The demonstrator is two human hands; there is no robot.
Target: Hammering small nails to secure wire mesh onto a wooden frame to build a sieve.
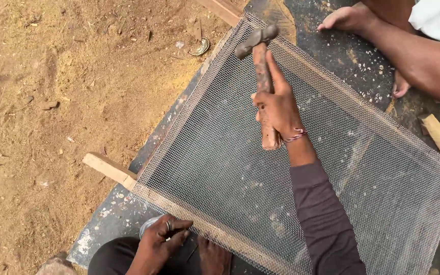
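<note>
Right hand (277, 111): clenched round the hammer (260, 71), raised over the mesh (291, 173).
Left hand (161, 243): pinching something small at the mesh's near edge; a nail, probably.
Advice: strike squarely, fingers clear.

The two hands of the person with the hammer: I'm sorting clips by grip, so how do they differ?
The right hand is raised over the wire mesh, gripping the hammer by its handle; the left hand is low at the near frame edge, fingers pinched at something too small to tell. The right wrist has a thread band; the left has a ring. Both are bare.
</note>
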